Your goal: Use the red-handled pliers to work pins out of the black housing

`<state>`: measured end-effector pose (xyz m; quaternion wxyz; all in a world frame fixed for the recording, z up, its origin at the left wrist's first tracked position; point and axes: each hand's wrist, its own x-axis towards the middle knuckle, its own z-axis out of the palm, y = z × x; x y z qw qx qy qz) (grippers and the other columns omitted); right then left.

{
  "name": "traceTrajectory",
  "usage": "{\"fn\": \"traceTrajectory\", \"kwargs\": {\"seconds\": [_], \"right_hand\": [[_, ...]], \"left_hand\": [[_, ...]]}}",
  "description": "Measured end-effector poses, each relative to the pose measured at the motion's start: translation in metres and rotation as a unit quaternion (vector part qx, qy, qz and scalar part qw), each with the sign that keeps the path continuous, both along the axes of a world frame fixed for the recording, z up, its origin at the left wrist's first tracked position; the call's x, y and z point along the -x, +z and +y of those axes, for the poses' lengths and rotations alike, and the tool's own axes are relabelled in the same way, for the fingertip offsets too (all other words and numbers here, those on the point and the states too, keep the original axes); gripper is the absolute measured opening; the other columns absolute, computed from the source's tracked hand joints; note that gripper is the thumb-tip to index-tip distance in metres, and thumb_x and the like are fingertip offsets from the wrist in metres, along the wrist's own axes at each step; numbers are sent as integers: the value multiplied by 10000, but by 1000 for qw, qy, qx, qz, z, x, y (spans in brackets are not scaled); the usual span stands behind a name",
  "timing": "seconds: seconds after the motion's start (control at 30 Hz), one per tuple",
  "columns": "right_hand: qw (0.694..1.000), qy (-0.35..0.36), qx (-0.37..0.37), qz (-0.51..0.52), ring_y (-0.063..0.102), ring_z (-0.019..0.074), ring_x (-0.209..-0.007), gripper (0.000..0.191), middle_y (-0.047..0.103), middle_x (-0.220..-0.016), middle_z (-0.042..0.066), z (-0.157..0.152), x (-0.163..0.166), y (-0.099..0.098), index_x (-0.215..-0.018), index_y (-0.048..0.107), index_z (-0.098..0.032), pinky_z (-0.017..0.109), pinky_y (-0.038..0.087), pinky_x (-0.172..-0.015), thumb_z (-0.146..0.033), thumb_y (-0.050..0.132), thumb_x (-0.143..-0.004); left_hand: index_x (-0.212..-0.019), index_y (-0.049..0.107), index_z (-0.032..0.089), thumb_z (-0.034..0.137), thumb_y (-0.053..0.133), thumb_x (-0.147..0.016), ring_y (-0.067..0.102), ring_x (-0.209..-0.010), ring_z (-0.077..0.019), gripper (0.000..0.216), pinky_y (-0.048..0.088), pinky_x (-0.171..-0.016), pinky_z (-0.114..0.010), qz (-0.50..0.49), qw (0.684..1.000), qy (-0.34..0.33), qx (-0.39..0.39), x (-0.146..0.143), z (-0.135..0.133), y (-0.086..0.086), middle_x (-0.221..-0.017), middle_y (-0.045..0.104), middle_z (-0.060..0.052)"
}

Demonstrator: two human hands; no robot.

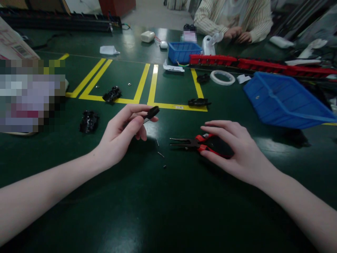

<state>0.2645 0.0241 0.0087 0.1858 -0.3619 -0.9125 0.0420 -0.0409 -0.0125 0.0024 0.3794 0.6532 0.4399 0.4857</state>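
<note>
My left hand (123, 135) is closed, pinching a small black part (152, 112) between thumb and fingers. A pale piece shows at the part's lower end. My right hand (234, 151) is curled around the handles of needle-nose pliers (195, 142), with the thumb on the near side and the fingers on the far side. The pliers have red and black grips, and their slim jaws point left, slightly apart. Between the hands on the green table lie a thin metal pin (160, 154), another pin (157, 142) and a tiny dark cylinder (164, 166).
Black moulded parts (89, 122) lie near the yellow tape lines (181, 106). A blue bin (286, 100) stands at right, a smaller one (184, 52) farther back. A tape roll (222, 77) lies near a red strip (263, 66). Across the table sits a person (234, 21), hands together.
</note>
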Motion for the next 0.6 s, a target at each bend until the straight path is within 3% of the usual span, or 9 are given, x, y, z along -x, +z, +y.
{"fn": "traceTrajectory", "kwargs": {"seconds": [0.1,0.2,0.37,0.5,0.6], "right_hand": [[996,79,-40,-13,569,265,-1135,292,628,-1227,129,-2,31,5,-1197,605,-181,455,427,-962,-249,545,-920],[986,150,-38,-58,593,226,-1019,241,678,-1089,94,-3,72,6,-1125,651,-163,409,417,-942,-222,506,-942],[986,138,-31,-94,577,239,-964,206,676,-1022,107,0,112,3,-1012,690,-138,392,417,-868,-226,520,-935],[987,128,-14,-100,585,215,-897,214,671,-1036,111,2,115,4,-1062,665,-129,346,443,-768,-129,511,-913],[986,118,-44,-106,593,224,-865,228,672,-1005,112,2,116,3,-1074,646,-111,345,464,-752,-95,534,-876]], "left_hand": [[-1241,566,183,334,505,-970,616,-712,-116,316,520,-617,-240,10,999,36,-26,-1,2,-2,-1141,651,-81],[-1234,595,189,339,555,-948,616,-724,-119,325,526,-638,-239,23,998,50,-32,-1,2,-2,-1119,656,-72],[-1226,621,211,333,562,-948,634,-824,-147,310,535,-713,-253,56,997,43,-31,0,-1,-1,-1151,659,-60],[-1226,617,208,309,563,-949,626,-1030,-198,300,532,-842,-293,62,997,8,-35,0,1,0,-1191,648,-62],[-1208,618,175,268,577,-937,600,-1124,-216,290,523,-894,-305,43,998,-14,-43,-1,2,0,-1206,648,-74]]}}
